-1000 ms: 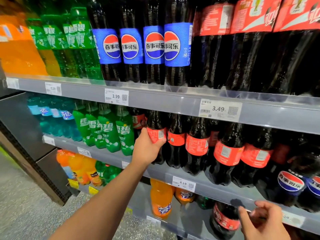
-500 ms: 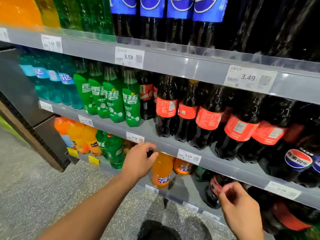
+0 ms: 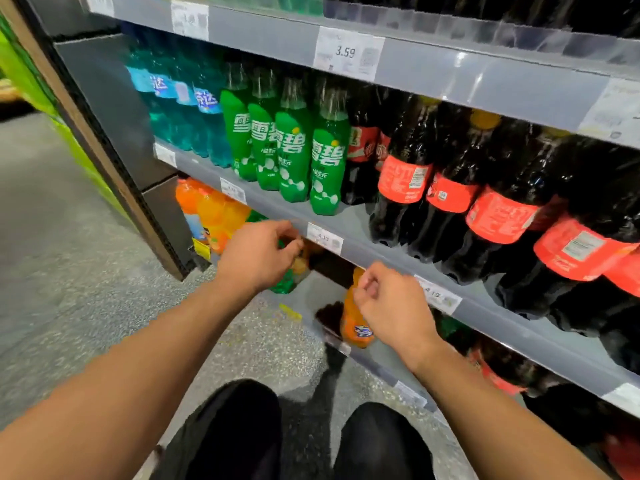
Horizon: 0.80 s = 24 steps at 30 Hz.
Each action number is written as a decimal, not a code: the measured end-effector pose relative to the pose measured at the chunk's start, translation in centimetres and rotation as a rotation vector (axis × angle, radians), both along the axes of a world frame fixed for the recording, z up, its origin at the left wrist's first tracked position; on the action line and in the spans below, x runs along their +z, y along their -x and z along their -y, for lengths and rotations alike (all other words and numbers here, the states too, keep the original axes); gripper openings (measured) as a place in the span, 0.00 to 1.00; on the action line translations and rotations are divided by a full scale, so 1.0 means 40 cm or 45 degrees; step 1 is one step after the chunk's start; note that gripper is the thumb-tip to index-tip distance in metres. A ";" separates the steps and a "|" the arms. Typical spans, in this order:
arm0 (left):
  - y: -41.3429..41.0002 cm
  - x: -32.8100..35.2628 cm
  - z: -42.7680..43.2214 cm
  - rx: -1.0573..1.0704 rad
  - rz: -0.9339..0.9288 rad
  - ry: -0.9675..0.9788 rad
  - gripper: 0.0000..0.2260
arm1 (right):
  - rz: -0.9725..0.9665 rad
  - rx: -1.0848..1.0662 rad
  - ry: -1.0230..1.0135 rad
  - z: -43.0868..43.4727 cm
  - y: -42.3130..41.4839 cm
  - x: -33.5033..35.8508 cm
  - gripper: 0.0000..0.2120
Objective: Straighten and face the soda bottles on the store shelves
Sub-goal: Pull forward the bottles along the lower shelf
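Note:
My left hand (image 3: pixel 258 254) hovers with loosely curled fingers in front of the lower shelf, just above a green bottle (image 3: pixel 284 284), and holds nothing that I can see. My right hand (image 3: pixel 391 311) is curled into a loose fist in front of an orange soda bottle (image 3: pixel 354 329) on that same shelf, also empty. On the middle shelf (image 3: pixel 353 225) stand teal bottles (image 3: pixel 207 133), green Sprite bottles (image 3: pixel 294 150) with labels facing out, and dark cola bottles (image 3: pixel 405 178) whose red labels are turned at mixed angles.
More orange bottles (image 3: pixel 207 209) fill the lower shelf's left end. Price tags (image 3: pixel 324 238) hang on the shelf edges. A dark upright panel (image 3: pixel 114 140) closes the rack on the left, with speckled floor (image 3: pixel 69 271) beyond. My knees (image 3: pixel 242 431) are at the bottom of the frame.
My left hand let go of a cola bottle on the middle shelf and dropped to the lower shelf. My right hand moved left toward the orange bottle. The view tilted down and closer.

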<state>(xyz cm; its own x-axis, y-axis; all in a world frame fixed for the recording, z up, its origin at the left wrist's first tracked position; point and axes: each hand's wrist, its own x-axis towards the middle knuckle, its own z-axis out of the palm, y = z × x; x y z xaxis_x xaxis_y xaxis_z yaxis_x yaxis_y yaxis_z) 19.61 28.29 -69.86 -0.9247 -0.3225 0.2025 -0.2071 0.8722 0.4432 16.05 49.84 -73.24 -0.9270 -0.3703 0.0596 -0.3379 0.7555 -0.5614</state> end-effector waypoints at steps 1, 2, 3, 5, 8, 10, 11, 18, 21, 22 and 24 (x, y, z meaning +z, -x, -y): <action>-0.023 -0.003 0.031 0.045 0.000 -0.004 0.06 | -0.044 0.066 -0.015 0.041 0.002 0.004 0.03; -0.048 -0.004 0.061 0.089 0.003 -0.007 0.06 | -0.071 0.128 -0.024 0.082 0.000 0.006 0.02; -0.071 -0.007 0.092 0.130 0.014 -0.003 0.06 | -0.076 0.179 -0.019 0.120 -0.005 0.008 0.03; -0.110 -0.015 0.153 0.221 0.049 0.018 0.06 | -0.052 0.250 0.004 0.191 -0.016 0.005 0.04; -0.139 -0.039 0.249 0.306 0.111 0.033 0.06 | -0.021 0.285 0.017 0.274 -0.028 -0.012 0.08; -0.148 -0.056 0.308 0.338 0.149 0.001 0.07 | -0.011 0.292 0.009 0.321 -0.025 -0.025 0.08; -0.151 -0.064 0.334 0.344 0.157 -0.020 0.06 | -0.006 0.288 0.007 0.342 -0.022 -0.031 0.06; -0.138 -0.131 0.395 0.435 0.102 -0.296 0.05 | 0.064 0.260 -0.043 0.458 -0.003 -0.087 0.07; -0.132 -0.188 0.367 0.433 0.070 -0.418 0.07 | 0.094 0.260 -0.051 0.472 0.010 -0.111 0.08; -0.134 -0.213 0.356 0.437 0.080 -0.463 0.08 | 0.094 0.244 -0.047 0.466 0.024 -0.118 0.08; -0.137 -0.258 0.346 0.467 0.113 -0.568 0.08 | 0.083 0.187 -0.066 0.445 0.063 -0.118 0.08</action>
